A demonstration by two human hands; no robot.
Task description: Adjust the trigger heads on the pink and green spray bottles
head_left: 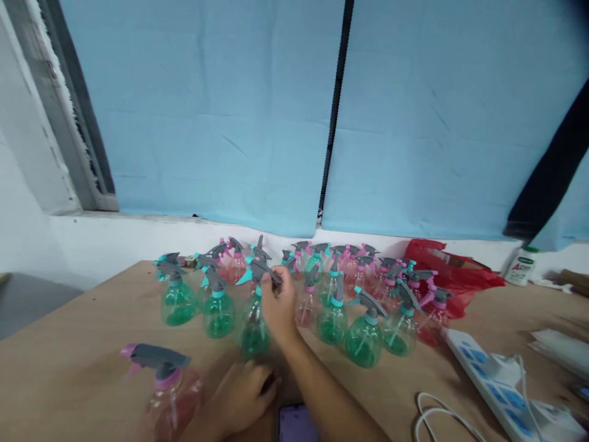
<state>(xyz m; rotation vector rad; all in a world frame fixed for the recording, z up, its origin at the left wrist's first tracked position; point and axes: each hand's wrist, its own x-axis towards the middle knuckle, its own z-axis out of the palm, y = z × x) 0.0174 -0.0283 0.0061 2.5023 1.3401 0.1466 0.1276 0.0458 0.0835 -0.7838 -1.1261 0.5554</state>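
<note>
My right hand (pixel 281 304) is closed on the grey trigger head of a green spray bottle (pixel 255 334) standing among the others on the table. My left hand (pixel 246 393) rests on the tabletop nearer to me, fingers loosely curled, with nothing visible in them. Beside my left forearm stands a pink spray bottle (pixel 170 399), its grey and pink head pointing left; it is slightly blurred. More green bottles flank the held one, including one to its left (pixel 219 319) and one to its right (pixel 363 344).
Several pink and green spray bottles crowd the back of the wooden table (pixel 83 344). A red plastic bag (pixel 453 276), a white bottle (pixel 522 267) and a white power strip (pixel 488 380) with cables lie right. A phone (pixel 298 423) lies at the near edge. Blue curtains (pixel 221 116) hang behind.
</note>
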